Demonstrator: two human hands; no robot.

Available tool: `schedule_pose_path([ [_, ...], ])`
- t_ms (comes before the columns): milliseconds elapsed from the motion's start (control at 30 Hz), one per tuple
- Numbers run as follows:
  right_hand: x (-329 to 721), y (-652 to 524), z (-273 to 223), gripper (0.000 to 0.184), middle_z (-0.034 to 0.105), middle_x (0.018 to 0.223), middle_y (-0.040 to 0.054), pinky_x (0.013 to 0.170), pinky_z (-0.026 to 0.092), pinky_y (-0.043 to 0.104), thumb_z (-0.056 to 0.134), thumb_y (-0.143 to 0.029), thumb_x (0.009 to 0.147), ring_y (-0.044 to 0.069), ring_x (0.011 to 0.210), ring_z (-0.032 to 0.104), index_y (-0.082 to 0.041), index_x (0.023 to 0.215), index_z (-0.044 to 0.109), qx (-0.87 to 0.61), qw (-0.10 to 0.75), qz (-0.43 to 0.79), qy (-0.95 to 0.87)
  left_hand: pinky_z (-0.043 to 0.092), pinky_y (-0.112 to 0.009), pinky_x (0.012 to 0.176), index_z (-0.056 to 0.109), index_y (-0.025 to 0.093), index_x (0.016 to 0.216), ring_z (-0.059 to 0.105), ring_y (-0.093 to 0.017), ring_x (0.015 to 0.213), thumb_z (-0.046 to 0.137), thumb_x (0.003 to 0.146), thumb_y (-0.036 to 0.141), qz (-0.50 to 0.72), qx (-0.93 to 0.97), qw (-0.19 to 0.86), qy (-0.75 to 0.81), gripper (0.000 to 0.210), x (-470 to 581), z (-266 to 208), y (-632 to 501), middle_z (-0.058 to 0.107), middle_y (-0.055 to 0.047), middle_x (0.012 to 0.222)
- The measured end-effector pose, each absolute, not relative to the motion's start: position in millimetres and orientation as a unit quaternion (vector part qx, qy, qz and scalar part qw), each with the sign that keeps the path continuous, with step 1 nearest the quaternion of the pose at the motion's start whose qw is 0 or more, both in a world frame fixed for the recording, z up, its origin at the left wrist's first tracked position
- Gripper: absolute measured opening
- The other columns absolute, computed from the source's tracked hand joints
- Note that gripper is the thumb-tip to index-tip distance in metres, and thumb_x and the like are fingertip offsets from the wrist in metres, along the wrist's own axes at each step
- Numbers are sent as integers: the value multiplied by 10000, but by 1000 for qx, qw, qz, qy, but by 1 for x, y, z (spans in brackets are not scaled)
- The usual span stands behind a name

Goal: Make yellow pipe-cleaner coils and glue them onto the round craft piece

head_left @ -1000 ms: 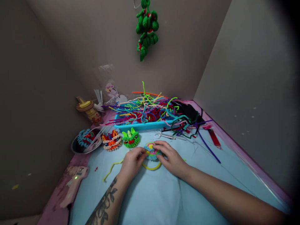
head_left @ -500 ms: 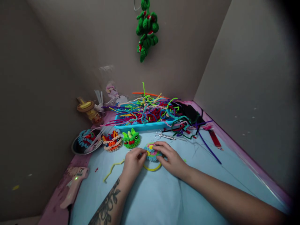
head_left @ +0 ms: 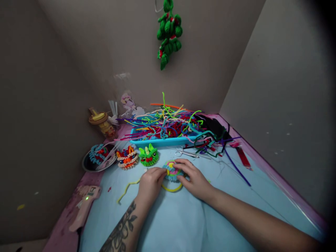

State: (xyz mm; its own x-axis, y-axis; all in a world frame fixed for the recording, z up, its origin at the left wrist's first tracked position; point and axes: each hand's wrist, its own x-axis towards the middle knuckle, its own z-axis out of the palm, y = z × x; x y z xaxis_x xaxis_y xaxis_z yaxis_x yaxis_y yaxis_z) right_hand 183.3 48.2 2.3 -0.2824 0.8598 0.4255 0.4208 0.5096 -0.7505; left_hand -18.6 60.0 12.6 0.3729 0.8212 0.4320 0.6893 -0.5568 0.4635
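Low over the blue cover, a small rounded pipe-cleaner piece in blue, pink and yellow sits between my hands. My left hand pinches at its left edge, thumb and fingers together; the exact strand in the pinch is hidden. My right hand curves around the right side, fingers on top and thumb at the lower edge. A yellow pipe cleaner loop bows out below the piece. Left of my left hand lies a bent yellow-green strand, its right end hidden behind that hand.
Behind stands a blue tray heaped with pipe cleaners. Scissors, a green pipe-cleaner head and an orange one lie in front. A metal bowl and a pink glue gun are left. A green ornament hangs above.
The whole view has shifted slightly, so the surroundings appear a little further right. Both hands stay on the pipe-cleaner piece with almost the same grip.
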Motion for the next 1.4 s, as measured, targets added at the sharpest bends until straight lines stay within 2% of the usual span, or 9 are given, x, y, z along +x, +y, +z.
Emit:
schedule_pose_path([
  [433, 182, 49, 6, 444, 570, 1202, 78, 1004, 447, 381, 520, -54, 772, 202, 1155, 530, -242, 1167, 598, -424, 439, 258, -749, 505, -255, 627, 707, 191, 863, 658, -180, 701, 574, 844, 170, 230, 847, 21, 479, 136, -8, 19, 57, 708, -54, 783],
  [700, 184, 49, 1, 417, 545, 1237, 90, 1003, 448, 393, 538, -91, 782, 218, 1168, 527, -241, 1166, 599, -438, 431, 240, -751, 522, -274, 743, 724, 196, 912, 688, -176, 781, 617, 821, 166, 300, 801, 143, 498, 143, -14, 23, 57, 750, -39, 867],
  [867, 185, 47, 0, 390, 521, 1252, 104, 997, 451, 396, 528, -111, 815, 219, 1182, 511, -227, 1185, 572, -445, 410, 221, -765, 523, -305, 778, 727, 222, 945, 694, -191, 826, 599, 831, 164, 301, 780, 179, 518, 181, -17, 24, 55, 754, -29, 914],
  [933, 185, 46, 1, 381, 495, 1277, 116, 1004, 441, 422, 515, -118, 831, 235, 1217, 477, -224, 1194, 566, -438, 404, 189, -780, 519, -307, 789, 725, 224, 949, 693, -190, 836, 583, 839, 168, 305, 770, 192, 527, 188, -17, 25, 54, 753, -26, 926],
  [1100, 183, 40, 10, 353, 392, 1364, 121, 1051, 346, 547, 525, -110, 823, 318, 1345, 272, -244, 1133, 626, -396, 356, 74, -843, 511, -289, 774, 719, 216, 946, 689, -181, 831, 548, 846, 170, 313, 748, 225, 540, 203, -17, 28, 52, 750, -26, 929],
  [1267, 180, 39, 15, 359, 345, 1410, 121, 1018, 372, 575, 530, -117, 823, 353, 1347, 240, -266, 1129, 642, -415, 302, 50, -857, 505, -290, 745, 704, 196, 935, 669, -184, 824, 565, 817, 172, 326, 724, 229, 563, 184, -18, 26, 54, 740, -37, 915],
  [1400, 178, 39, 15, 390, 335, 1433, 108, 1003, 387, 584, 527, -101, 813, 359, 1352, 231, -278, 1145, 629, -429, 290, 48, -854, 495, -281, 703, 707, 204, 875, 663, -175, 755, 594, 787, 178, 316, 715, 255, 570, 146, -18, 23, 57, 739, -21, 843],
])
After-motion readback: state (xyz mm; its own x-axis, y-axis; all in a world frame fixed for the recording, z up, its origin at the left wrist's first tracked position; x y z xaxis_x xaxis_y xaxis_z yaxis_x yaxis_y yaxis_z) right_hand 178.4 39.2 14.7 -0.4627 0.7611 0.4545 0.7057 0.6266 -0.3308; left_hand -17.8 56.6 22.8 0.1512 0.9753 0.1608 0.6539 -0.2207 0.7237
